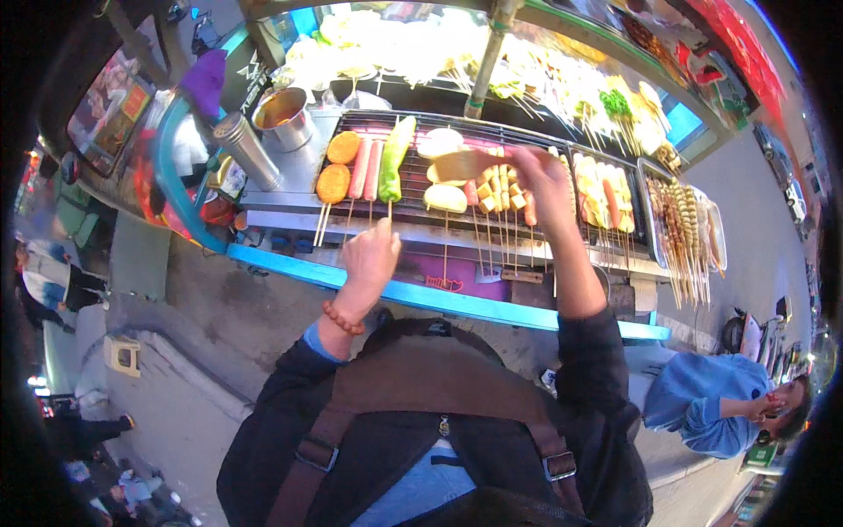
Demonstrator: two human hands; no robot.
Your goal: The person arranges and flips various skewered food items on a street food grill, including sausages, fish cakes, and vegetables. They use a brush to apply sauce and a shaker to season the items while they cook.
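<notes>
Before me is a grill rack bearing skewered food. My left hand grips the wooden stick of a skewered green pepper, which lies lengthwise on the rack. In my right hand is a brush, its flat, blurred end above the pale oval pieces. To the left of the pepper lie two sausages and two round orange patties. A pale oval piece sits right of the pepper. Cubed skewers lie partly behind my right hand.
A steel pot of sauce and a metal shaker stand left of the grill. More skewers fill a tray at right. A metal post rises behind the rack; a blue rail crosses in front. A person is at lower right.
</notes>
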